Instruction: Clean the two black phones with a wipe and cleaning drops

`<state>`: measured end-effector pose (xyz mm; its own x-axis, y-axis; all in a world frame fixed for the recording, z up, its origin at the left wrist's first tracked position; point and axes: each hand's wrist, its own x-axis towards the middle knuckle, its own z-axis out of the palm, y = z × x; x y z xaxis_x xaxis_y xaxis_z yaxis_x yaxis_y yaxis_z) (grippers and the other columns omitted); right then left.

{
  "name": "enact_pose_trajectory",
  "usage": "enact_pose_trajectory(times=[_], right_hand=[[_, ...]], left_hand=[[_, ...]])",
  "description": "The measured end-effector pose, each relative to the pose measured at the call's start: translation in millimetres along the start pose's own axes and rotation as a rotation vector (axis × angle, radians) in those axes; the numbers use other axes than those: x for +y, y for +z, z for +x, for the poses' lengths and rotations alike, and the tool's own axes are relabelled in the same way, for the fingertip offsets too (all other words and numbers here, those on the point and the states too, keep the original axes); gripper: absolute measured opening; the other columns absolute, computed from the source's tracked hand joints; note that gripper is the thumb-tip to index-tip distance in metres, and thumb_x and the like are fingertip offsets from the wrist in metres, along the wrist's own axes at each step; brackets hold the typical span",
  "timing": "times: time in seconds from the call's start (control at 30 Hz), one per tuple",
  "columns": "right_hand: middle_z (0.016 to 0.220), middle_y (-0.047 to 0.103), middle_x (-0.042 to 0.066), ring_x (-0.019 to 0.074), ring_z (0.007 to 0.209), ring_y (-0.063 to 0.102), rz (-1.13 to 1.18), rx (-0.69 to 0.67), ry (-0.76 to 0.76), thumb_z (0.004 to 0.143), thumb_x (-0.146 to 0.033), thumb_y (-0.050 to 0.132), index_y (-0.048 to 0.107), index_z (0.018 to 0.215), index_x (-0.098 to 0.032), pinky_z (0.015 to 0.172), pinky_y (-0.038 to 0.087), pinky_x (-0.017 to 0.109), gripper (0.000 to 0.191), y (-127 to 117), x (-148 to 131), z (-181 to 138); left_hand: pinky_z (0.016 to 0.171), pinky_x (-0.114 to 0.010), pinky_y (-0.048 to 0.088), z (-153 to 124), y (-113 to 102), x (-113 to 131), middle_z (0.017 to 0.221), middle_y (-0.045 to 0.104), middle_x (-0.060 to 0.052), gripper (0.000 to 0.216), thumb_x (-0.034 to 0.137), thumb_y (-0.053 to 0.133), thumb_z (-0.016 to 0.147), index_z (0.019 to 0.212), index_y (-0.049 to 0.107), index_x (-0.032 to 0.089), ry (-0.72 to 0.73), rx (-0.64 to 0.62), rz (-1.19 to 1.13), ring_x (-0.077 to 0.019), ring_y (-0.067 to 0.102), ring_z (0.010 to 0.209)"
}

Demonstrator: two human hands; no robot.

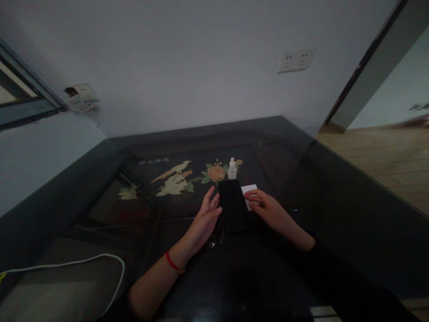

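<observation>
A black phone (233, 206) lies on the dark tabletop in front of me. My left hand (208, 213) is beside its left edge, fingers spread and thumb near the phone, holding nothing. On the other side, my right hand (264, 207) reaches over a flat white card or box (248, 188), its bent fingertips close to the phone's right edge. A gap shows between that hand's thumb and forefinger. The hand covers part of the white item. Just beyond the phone stands a small clear dropper bottle (232, 171) with a white top.
A small metal clasp on a strap (212, 244) lies below my left hand. At the lower left a white cable (103, 255) curves over the table (288, 277). A bird-and-flower picture (174, 181) decorates the tabletop. Wall sockets (296, 61) are behind, and floor (385, 152) shows at right.
</observation>
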<state>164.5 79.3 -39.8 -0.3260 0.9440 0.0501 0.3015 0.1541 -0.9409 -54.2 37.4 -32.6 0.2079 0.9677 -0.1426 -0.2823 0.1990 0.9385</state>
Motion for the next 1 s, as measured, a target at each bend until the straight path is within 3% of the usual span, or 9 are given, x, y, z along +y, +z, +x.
enact_pose_trajectory(times=[0.33,0.53,1.0], right_hand=[[0.109,0.069,0.009,0.0224,0.108,0.065,-0.04,0.023,-0.031,0.082,-0.018,0.053,0.058,0.102,-0.022,0.089,0.052,0.04,0.021,5.8,2.2,-2.3],[0.102,0.071,0.007,0.0212,0.097,0.068,-0.086,-0.008,-0.03,0.082,-0.02,0.053,0.059,0.096,-0.021,0.082,0.053,0.037,0.015,4.1,-0.7,-2.5],[0.11,0.069,0.008,0.0216,0.107,0.065,-0.084,0.034,-0.022,0.083,-0.018,0.053,0.06,0.101,-0.021,0.087,0.054,0.039,0.019,-0.6,3.8,2.4]], left_hand=[[0.118,-0.037,0.019,-1.5,1.5,7.5,0.153,0.034,-0.009,0.082,0.023,0.062,0.075,0.146,0.022,0.029,-0.043,0.021,-0.127,-0.0177,0.028,0.142],[0.117,-0.04,0.021,-1.2,-0.9,5.4,0.154,0.033,-0.008,0.083,0.026,0.063,0.074,0.147,0.022,0.032,-0.017,-0.003,-0.061,-0.0202,0.027,0.143],[0.117,-0.044,0.027,2.3,-1.3,1.7,0.148,0.042,-0.011,0.074,0.02,0.062,0.076,0.142,0.029,0.027,0.02,0.035,-0.033,-0.0228,0.033,0.14]])
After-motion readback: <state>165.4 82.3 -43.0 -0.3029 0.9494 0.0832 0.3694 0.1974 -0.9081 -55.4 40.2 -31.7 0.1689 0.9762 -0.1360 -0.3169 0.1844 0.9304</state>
